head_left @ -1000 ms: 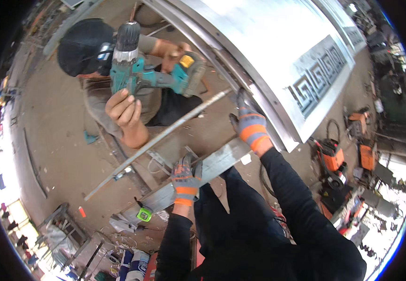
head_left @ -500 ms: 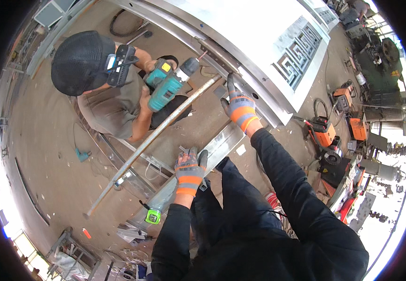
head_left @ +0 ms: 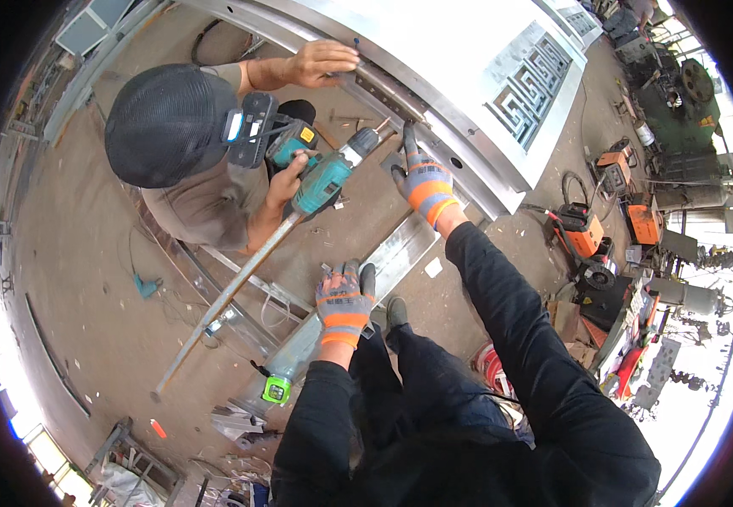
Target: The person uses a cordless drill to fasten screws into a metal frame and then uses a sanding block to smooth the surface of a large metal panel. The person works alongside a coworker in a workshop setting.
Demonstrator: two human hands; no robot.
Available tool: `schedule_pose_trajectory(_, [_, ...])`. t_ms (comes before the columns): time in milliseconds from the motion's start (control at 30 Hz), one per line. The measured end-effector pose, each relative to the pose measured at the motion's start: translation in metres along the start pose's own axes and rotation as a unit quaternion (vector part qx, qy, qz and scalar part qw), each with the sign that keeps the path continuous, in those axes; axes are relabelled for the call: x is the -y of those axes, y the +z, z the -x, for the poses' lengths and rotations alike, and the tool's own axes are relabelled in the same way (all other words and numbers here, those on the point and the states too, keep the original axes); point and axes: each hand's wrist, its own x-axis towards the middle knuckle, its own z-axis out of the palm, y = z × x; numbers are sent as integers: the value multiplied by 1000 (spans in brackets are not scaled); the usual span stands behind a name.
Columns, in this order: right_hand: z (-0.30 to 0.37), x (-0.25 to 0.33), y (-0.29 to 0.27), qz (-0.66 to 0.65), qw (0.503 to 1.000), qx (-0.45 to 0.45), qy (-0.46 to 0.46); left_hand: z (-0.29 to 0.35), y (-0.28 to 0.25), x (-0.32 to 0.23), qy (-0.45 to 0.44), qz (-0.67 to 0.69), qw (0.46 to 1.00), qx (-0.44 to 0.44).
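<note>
Along near edge of metal panel [head_left: 447,72], R hand [head_left: 426,182] fingers extended, thumb apart, seemingly touching, not wrapped; L hand [head_left: 344,297] half-curled over galv. beam [head_left: 404,245], grip unclear. Co-worker's [head_left: 202,203] cordless drill [head_left: 324,182] bit [head_left: 382,126] nr R fingertips: slip could nick 'em.

Left of the right grip [head_left: 427,182], a co-worker's hand [head_left: 320,62] has apparently been laid on the frame [head_left: 486,162], and the drill [head_left: 324,181] brought nearer.

The left hand [head_left: 344,306] is palm down, fingers [head_left: 350,275] forward; the right hand [head_left: 426,183] is farther ahead, its arm [head_left: 506,296] extended, thumb [head_left: 399,178] apart.
</note>
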Motion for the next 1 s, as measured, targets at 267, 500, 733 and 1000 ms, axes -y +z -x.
schedule_pose_trajectory(267, [-7, -7, 29, -156, 987, -45, -3, -17, 11, 14, 56, -111, 988, 87])
schedule_pose_trajectory(500, [1, -13, 45, -247, 966, -72, 2, -3, 32, 32, 4, -157, 985, 73])
schedule_pose_trajectory(733, [-2, -19, 51, -210, 969, -124, -34, 1, 30, 33, -12, -124, 991, 51])
schedule_pose_trajectory(1000, [-4, -18, 38, -58, 995, -74, -35, -3, 29, 30, -33, -56, 997, 34])
